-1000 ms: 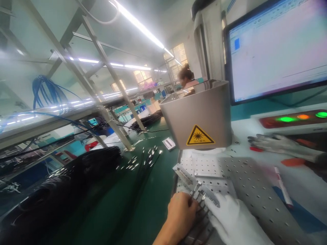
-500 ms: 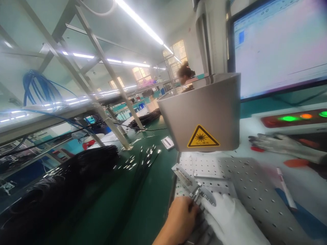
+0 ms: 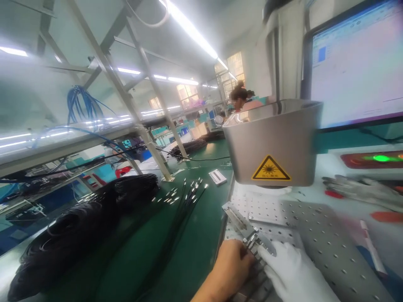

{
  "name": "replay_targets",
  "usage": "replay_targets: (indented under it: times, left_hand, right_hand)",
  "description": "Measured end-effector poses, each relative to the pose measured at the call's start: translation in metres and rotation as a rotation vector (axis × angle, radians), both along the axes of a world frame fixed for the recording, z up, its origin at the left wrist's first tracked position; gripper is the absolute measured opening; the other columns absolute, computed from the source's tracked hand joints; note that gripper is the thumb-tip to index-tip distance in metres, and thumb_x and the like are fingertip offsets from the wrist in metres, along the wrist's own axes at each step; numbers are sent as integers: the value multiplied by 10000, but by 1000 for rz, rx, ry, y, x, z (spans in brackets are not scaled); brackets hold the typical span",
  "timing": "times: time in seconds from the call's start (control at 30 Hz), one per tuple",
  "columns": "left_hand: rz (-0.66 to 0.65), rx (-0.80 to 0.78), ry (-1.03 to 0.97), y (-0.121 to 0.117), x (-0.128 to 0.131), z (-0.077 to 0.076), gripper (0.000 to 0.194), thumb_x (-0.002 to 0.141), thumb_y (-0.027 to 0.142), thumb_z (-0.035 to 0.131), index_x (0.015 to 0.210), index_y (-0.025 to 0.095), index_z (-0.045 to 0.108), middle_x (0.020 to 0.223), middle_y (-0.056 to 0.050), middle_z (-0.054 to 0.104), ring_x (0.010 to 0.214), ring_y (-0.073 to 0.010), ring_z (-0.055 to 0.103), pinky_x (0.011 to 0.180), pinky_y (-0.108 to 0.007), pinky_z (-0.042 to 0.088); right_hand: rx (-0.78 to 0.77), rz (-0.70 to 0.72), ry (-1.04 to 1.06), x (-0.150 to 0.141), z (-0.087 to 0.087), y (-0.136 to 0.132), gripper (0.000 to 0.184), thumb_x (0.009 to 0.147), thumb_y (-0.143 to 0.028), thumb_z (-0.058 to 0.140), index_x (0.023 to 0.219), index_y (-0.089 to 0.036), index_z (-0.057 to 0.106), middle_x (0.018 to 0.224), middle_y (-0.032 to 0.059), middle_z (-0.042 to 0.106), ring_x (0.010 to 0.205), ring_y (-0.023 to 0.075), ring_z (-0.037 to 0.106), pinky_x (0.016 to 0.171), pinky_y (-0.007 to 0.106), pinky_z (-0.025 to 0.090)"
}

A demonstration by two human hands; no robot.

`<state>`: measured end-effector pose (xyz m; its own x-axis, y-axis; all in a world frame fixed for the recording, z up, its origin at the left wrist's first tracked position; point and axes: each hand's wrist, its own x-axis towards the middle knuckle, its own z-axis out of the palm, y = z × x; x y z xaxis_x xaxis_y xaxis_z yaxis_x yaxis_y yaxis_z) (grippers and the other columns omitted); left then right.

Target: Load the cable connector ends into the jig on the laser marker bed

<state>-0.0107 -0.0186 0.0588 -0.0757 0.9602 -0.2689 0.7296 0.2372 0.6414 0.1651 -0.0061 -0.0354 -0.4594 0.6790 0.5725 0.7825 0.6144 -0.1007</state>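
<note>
A slotted metal fixture (image 3: 238, 221) with a small clamp-like block lies at a slant over the perforated plate (image 3: 317, 239). My left hand (image 3: 231, 264), bare, is curled against its near left side; its fingertips are hidden, and what they hold I cannot make out. On the right, my right hand (image 3: 292, 268) wears a white glove and has its fingers closed on the near end of the fixture. Thin dark cables (image 3: 179, 218) with shiny metal tips lie on the green table (image 3: 195, 247) to the left of my hands.
Behind the fixture hangs a metal housing (image 3: 273, 142) with a yellow laser warning sign. Bundled black cable (image 3: 78, 222) lies at left. A grey glove (image 3: 362, 188), a marker pen (image 3: 373, 247) and a monitor (image 3: 359, 71) are at right. A person (image 3: 241, 98) sits farther back.
My view has turned a little to the left, so everything sits farther right in the picture. Both hands stay at the fixture with hardly any change in their grip.
</note>
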Motion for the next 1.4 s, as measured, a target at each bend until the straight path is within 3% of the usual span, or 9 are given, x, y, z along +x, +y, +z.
replay_targets:
  times: [0.1, 0.23, 0.37, 0.47, 0.73, 1.1, 1.4]
  left_hand:
    - [79, 86, -17, -5, -8, 3, 77, 709, 123, 604, 755, 183, 591, 697, 49, 544, 683, -95, 454, 640, -226, 305]
    - [110, 131, -19, -9, -9, 4, 277, 764, 67, 549, 990, 206, 631, 714, 38, 600, 690, -114, 504, 685, -235, 338]
    - [67, 152, 70, -7, -1, -1, 223, 806, 77, 542, 887, 198, 710, 866, -37, 676, 882, -170, 575, 811, -261, 372]
    - [30, 133, 107, -3, 3, -5, 253, 834, 99, 514, 933, 192, 728, 999, -81, 684, 982, -199, 581, 882, -283, 389]
    - [-131, 83, 370, 1, 7, -7, 314, 862, 149, 392, 891, 174, 703, 983, -128, 665, 986, -275, 555, 862, -375, 395]
    - [-219, 109, 430, 11, 4, -15, 226, 740, 65, 463, 775, 157, 667, 921, -114, 656, 908, -244, 573, 810, -350, 416]
    - [-224, 134, 363, 15, 0, -22, 189, 704, 61, 521, 750, 152, 680, 867, -100, 682, 861, -228, 595, 861, -358, 447]
  right_hand:
    - [10, 1, -6, -1, 4, 0, 346, 885, -210, 451, 1155, -283, 655, 973, 106, 560, 775, 228, 527, 660, 358, 474]
    - [22, 11, 32, -1, 1, 1, 383, 882, -212, 470, 1224, -305, 615, 1011, 95, 570, 846, 237, 551, 711, 366, 495]
    - [34, -8, 21, -1, 0, 1, 326, 892, -221, 457, 1142, -281, 657, 946, 93, 573, 795, 232, 544, 675, 357, 482]
    - [59, -24, -9, -2, 2, 0, 328, 898, -228, 438, 1126, -271, 669, 932, 104, 571, 763, 233, 533, 648, 354, 470]
    - [1, -11, 36, -2, -1, 1, 340, 898, -266, 482, 1205, -294, 623, 987, 96, 565, 832, 246, 533, 739, 393, 480]
    - [-22, -20, -1, -3, 11, 1, 339, 893, -221, 444, 1173, -268, 628, 921, 87, 553, 782, 232, 527, 691, 354, 441]
    - [-19, -25, 5, -7, 4, 7, 316, 888, -270, 488, 1167, -260, 637, 889, 77, 554, 744, 226, 514, 640, 336, 397]
